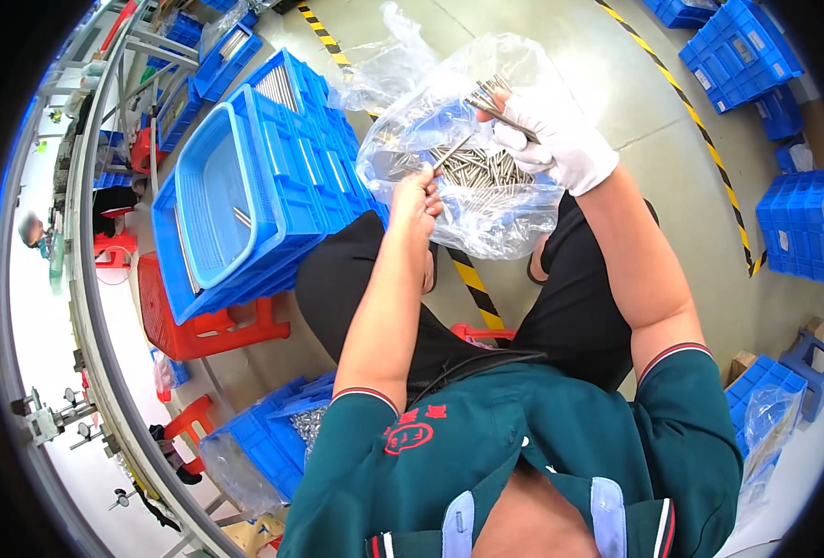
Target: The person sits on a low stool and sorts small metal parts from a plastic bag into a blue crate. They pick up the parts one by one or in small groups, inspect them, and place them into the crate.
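Gripping metal pins (491,96) (bag (486,200) hiding the rest), both hands (560,139).

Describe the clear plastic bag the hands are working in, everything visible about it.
The clear plastic bag is thin, crinkled and glossy, open at the top, held up over the person's lap. It holds a heap of slim silvery metal rods. The bare left hand pinches one rod at its mouth; the white-gloved right hand holds a bundle of rods above its upper edge. A blue crate stands left of it.
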Demonstrator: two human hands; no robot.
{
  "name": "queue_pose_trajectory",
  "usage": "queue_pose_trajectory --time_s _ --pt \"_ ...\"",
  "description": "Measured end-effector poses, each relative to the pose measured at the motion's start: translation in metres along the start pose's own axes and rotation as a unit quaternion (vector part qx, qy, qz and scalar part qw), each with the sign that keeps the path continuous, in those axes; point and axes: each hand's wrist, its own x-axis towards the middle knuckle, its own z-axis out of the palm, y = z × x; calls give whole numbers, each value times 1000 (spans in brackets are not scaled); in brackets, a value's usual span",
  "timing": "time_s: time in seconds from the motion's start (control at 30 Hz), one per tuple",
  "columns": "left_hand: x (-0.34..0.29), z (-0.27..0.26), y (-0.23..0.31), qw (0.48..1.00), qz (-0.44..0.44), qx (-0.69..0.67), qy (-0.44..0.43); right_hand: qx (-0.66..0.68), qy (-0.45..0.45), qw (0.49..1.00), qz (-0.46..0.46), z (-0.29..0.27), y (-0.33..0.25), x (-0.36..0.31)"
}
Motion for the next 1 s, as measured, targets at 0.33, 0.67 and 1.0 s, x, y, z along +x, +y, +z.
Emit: queue_pose_trajectory --time_s 0.33,0.67,1.0 --pt "87 -2 -73 975 86 169 115 -3 45 999 23 8 -3 -1" --pt "163 -33 -36 764 267 558 182 -38 88 994 49 22 9 1" --pt "139 -154 -130 826 50 377 415 -42 90 991 85 36 0 1"
